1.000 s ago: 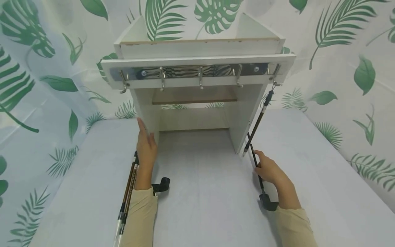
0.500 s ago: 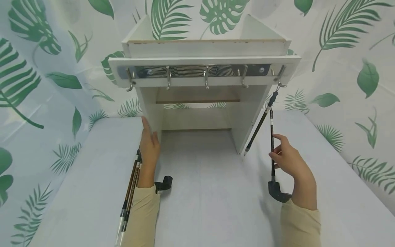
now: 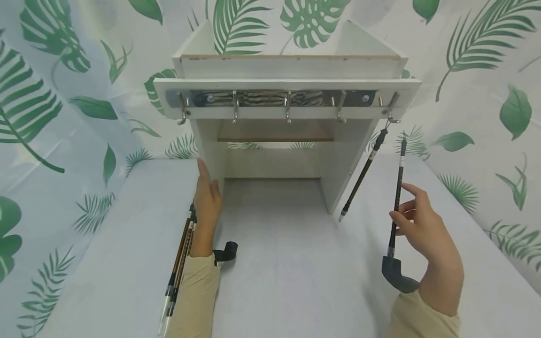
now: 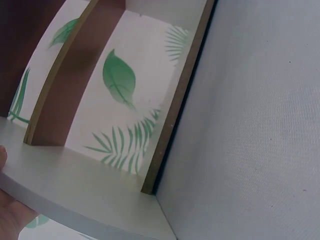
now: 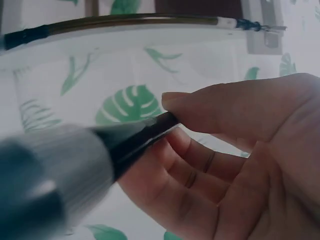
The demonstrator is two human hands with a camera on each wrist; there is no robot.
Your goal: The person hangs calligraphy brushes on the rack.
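Note:
My right hand (image 3: 431, 234) pinches the dark handle of a calligraphy brush (image 3: 399, 180) between thumb and fingers. The brush stands nearly upright, right of the white shelf unit (image 3: 198, 141). In the right wrist view, its pale ferrule end (image 5: 80, 170) looms close and blurred. My left hand (image 3: 208, 202) holds the front edge of the unit's left side panel, thumb on the inner face. Only part of that hand (image 4: 12, 220) shows in the left wrist view. Another calligraphy brush (image 3: 364, 171) hangs slanting by its loop from the rightmost hook (image 3: 392, 110).
A metal rail (image 3: 262, 98) with several hooks runs across the unit's front. Several brown brushes (image 3: 181, 251) with clear-capped ends lie beside my left forearm on the white-covered table (image 3: 274, 263). Leaf-patterned cloth (image 3: 469, 103) stands behind. A black camera mount (image 3: 399, 277) sits on the right wrist.
My right hand has moved right and away from the unit, carrying the brush from beside the hanging one and tilting it upright. The left hand stays at the panel.

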